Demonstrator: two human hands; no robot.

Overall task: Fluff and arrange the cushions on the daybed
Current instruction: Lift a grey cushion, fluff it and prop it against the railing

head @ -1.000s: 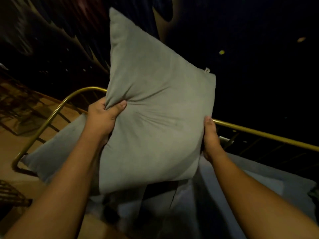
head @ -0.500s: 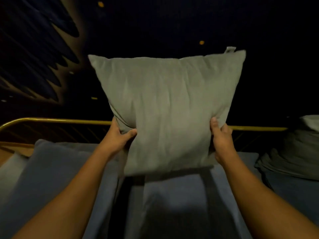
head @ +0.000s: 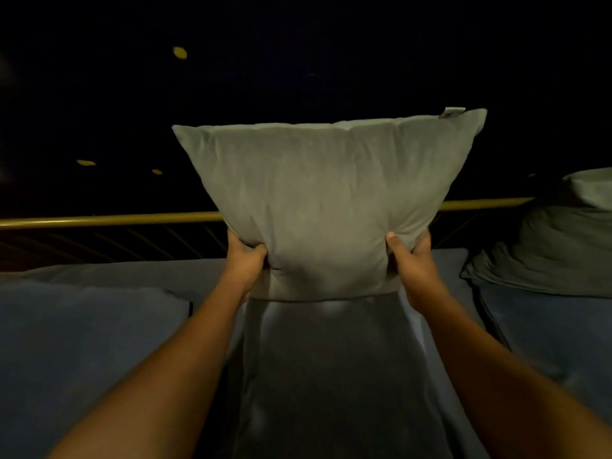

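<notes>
A square grey cushion (head: pixel 326 193) stands upright at the middle back of the daybed, its lower edge touching the blue-grey mattress (head: pixel 328 376). My left hand (head: pixel 246 256) pinches its lower left side and my right hand (head: pixel 410 256) pinches its lower right side, squeezing the bottom narrower than the top. A small tag sticks up at the cushion's top right corner. A blue cushion (head: pixel 82 342) lies flat at the left.
A gold metal rail (head: pixel 109 220) runs along the back of the daybed behind the cushion. At the right edge a dark grey cushion (head: pixel 549 253) slumps on the mattress, with a lighter one (head: pixel 592 187) on top. The wall behind is dark.
The cushion turned from tilted to square, then came down and back until its lower edge met the mattress. Both hands slid lower on its sides.
</notes>
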